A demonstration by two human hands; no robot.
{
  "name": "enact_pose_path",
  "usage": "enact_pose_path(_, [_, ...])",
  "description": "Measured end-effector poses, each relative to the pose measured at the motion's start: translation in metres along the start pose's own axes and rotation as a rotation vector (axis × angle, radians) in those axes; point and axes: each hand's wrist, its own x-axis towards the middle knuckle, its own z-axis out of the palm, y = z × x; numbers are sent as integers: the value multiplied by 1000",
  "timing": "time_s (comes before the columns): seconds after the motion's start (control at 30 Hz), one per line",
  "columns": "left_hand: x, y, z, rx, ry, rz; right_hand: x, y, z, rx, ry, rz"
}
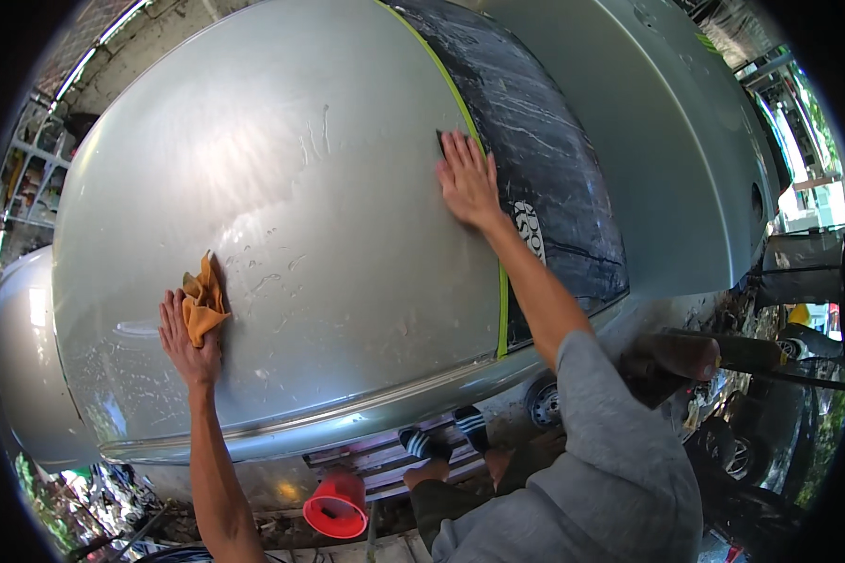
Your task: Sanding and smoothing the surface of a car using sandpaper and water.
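A silver car roof (pixel 347 272), wet with drops and streaks, spreads out in front of me. My left hand (pixel 190 342) rests low on its left side, with a crumpled orange cloth (pixel 205 305) caught between thumb and fingers. Farther up and to the right, my right hand (pixel 468 183) presses flat on the roof beside a strip of yellow-green masking tape (pixel 504 310). Under its fingertips pokes the corner of a thin dark sheet (pixel 441 141) that looks like sandpaper; the palm and fingers hide the rest.
Beyond the tape lies a dark, streaked window (pixel 545 122) with a white-lettered sticker (pixel 528 230). Grey body panels (pixel 667 188) continue on the right. A red bucket (pixel 338 502) stands below the roof edge, near my feet in striped slippers on a slatted wooden platform (pixel 385 479).
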Motion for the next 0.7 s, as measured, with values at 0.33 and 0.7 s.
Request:
enact_pose_path(0.33, [-1,-9,2,28,26,31,-76,-6,-2,-32,-26,-22])
enact_pose_path(0.7, [-3,-12,-2,38,59,38,-116,-38,0,-59,3,-106])
